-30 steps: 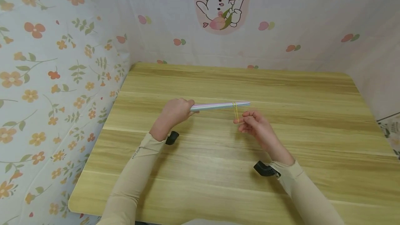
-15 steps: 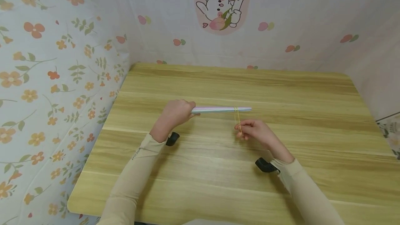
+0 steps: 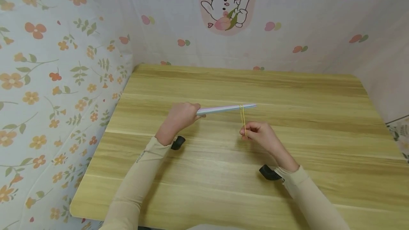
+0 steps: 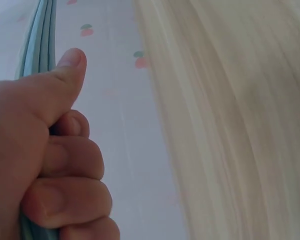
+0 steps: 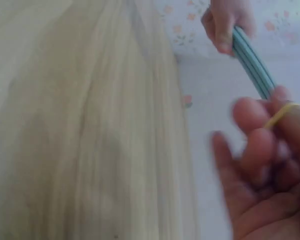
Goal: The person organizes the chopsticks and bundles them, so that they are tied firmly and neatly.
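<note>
My left hand (image 3: 183,117) grips one end of a slim bundle of pastel drinking straws (image 3: 220,109), fingers wrapped round it and thumb along the top. In the left wrist view the blue straws (image 4: 38,45) run up past the thumb. A yellow rubber band (image 3: 244,120) circles the bundle near its free right end and stretches down toward me. My right hand (image 3: 261,134) holds the lower end of this band with curled fingers, below the bundle. In the right wrist view the band (image 5: 281,116) crosses a finger close to the thumb.
Both hands work above a wood-grain table (image 3: 204,173). Behind it hangs a pale curtain (image 3: 166,24) with a rabbit print, and a flowered cloth (image 3: 64,98) covers the left side. Black wrist mounts (image 3: 270,172) stick out below the sleeves.
The right hand has drawn the rubber band down toward me, and its fingers have closed in on it. The bundle's free end dipped, then rose again; the left hand keeps its grip.
</note>
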{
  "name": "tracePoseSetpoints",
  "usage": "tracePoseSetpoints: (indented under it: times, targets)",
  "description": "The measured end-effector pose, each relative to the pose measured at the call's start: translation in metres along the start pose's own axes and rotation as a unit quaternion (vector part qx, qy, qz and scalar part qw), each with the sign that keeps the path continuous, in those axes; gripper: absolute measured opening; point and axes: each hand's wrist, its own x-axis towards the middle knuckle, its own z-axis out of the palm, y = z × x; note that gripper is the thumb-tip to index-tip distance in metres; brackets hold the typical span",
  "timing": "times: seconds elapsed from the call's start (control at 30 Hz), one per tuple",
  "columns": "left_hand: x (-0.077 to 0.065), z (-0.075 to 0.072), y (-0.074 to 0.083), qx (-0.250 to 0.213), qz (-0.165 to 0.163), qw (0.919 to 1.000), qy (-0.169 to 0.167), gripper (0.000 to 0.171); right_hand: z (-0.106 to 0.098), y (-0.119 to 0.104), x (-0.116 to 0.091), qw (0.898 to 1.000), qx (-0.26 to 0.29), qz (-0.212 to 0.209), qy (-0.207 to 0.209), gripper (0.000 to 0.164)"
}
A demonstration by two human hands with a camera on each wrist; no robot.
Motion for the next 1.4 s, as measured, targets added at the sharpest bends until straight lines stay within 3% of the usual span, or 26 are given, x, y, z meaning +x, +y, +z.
tracePoseSetpoints:
  times: [0.13,0.33,0.43,0.6,0.73,0.97,1.03,1.1,1.17,1.27,1.4]
  targets:
    - [0.002,0.005,-0.001,0.002,-0.005,1.0000,-0.003,0.036,0.007,-0.003,-0.006,0.994,0.044,-0.092,0.036,0.020]
    - [0.003,0.008,0.001,-0.012,-0.009,0.9999,0.006,0.036,0.017,-0.001,-0.007,0.973,0.089,-0.209,0.044,0.050]
    - [0.003,0.008,0.002,-0.012,-0.005,0.9997,0.019,0.035,0.020,0.000,-0.006,0.966,0.120,-0.226,0.027,0.063]
    - [0.003,0.007,0.003,-0.017,-0.006,0.9992,0.035,0.034,0.022,0.001,-0.005,0.951,0.248,-0.186,-0.006,0.063]
    - [0.002,0.008,0.002,-0.006,-0.003,0.9982,0.060,0.034,0.020,-0.001,-0.004,0.909,0.389,-0.149,-0.019,0.058]
    - [-0.001,0.007,0.003,0.014,0.011,0.9957,0.090,0.034,0.011,-0.004,-0.001,0.806,0.585,-0.094,-0.022,0.046]
    - [-0.001,0.006,0.003,0.018,0.015,0.9957,0.090,0.034,0.008,-0.003,-0.001,0.785,0.613,-0.084,-0.037,0.042]
    - [-0.002,0.006,0.003,0.021,0.020,0.9952,0.093,0.035,0.006,-0.001,-0.001,0.771,0.630,-0.079,-0.050,0.043]
    - [-0.002,0.006,0.003,0.027,0.027,0.9945,0.098,0.035,0.004,0.000,-0.002,0.765,0.637,-0.069,-0.057,0.045]
    - [-0.003,0.006,0.003,0.030,0.031,0.9937,0.103,0.036,0.000,0.001,-0.002,0.765,0.639,-0.053,-0.058,0.046]
    - [-0.004,0.006,0.003,0.027,0.030,0.9941,0.101,0.037,-0.006,0.001,-0.002,0.782,0.618,-0.046,-0.069,0.045]
